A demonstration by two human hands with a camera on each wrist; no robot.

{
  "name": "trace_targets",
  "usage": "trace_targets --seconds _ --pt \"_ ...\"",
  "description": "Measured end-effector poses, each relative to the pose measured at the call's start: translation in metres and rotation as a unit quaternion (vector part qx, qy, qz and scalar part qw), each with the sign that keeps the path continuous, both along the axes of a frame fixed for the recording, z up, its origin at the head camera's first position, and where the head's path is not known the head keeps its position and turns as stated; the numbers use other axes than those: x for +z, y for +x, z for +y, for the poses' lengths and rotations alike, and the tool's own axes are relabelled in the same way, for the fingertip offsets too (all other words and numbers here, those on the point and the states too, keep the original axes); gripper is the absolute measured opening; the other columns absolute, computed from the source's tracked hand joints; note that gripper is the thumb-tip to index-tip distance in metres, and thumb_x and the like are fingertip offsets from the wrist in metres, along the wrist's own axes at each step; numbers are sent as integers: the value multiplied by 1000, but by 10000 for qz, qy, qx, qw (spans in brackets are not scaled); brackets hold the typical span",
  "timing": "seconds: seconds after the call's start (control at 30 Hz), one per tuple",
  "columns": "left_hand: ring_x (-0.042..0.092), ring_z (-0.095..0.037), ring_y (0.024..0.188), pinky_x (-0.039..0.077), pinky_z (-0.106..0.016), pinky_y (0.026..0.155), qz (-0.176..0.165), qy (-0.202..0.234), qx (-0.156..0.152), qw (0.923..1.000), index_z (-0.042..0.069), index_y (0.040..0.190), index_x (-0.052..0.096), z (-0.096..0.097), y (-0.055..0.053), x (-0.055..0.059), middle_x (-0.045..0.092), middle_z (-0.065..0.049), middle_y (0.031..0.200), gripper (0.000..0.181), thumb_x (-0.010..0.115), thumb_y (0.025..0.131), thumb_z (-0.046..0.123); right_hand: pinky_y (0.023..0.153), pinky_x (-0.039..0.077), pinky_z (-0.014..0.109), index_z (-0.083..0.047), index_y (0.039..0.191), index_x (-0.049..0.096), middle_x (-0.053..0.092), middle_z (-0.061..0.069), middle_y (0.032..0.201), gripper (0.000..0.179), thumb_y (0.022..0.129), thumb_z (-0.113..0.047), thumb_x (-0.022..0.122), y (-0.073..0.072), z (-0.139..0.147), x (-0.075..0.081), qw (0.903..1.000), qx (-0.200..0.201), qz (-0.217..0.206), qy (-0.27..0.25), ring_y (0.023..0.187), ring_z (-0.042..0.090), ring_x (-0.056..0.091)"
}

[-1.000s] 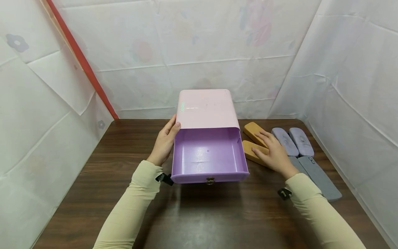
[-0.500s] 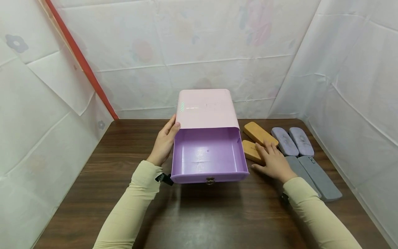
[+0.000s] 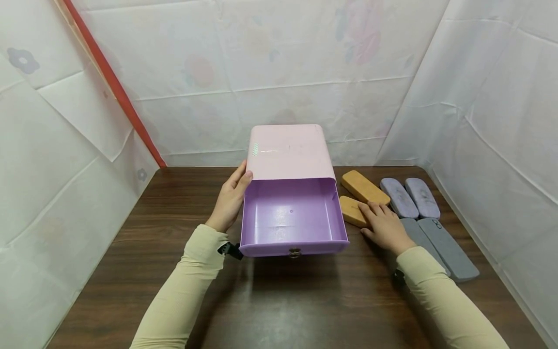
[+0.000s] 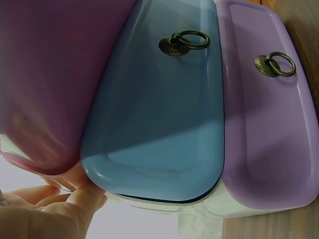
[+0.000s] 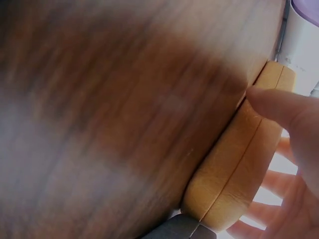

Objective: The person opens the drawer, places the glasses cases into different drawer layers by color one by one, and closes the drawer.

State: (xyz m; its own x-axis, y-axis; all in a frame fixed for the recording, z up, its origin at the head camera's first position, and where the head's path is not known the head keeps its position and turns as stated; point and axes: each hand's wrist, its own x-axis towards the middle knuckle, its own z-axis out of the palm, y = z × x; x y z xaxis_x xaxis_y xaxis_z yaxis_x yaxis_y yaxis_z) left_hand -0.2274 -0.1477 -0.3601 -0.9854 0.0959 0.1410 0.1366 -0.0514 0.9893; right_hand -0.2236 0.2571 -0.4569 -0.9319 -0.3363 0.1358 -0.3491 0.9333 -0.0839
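The right hand's [image 3: 383, 230] thumb and fingers are gripping the nearer yellow case [image 3: 354, 212], thumb along its near side, fingertips over the far side. From them the case is stretching leftward and slightly away, its long axis slanting toward the purple drawer [image 3: 270, 250], which is standing open higher up, left of the fingertips. The right hand is lying nearer, back upward, wrist bending little. Beyond its fingertips the other yellow case [image 3: 365, 187] is resting. The left hand's [image 3: 228, 201] fairly straight fingers are pressing the pink cabinet's [image 3: 289, 150] side.
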Motion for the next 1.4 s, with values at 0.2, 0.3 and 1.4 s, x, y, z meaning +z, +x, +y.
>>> trace_targets --seconds 0.2,0.3,1.4 --pt "23 -12 148 29 -38 120 -27 -37 16 10000 18 157 22 0 -1 0 21 2 164 63 49 103 36 93 44 65 -7 146 44 52 27 134 68 86 -18 75 -1 3 2 9996 187 197 -61 124 46 47" --pt "25 -13 148 30 -39 119 -74 -44 21 10000 19 157 22 0 -1 0 22 2 163 63 49 103 36 93 45 62 -4 145 45 54 27 130 68 85 -17 76 -3 4 2 9992 292 226 -174 120 45 51" --pt "22 -11 149 28 -38 120 -8 -115 -31 9999 20 157 22 -1 0 -1 21 3 164 64 49 103 39 85 41 63 0 140 50 52 29 127 65 82 -8 78 3 9 98 9795 1083 1308 -1082 107 47 51"
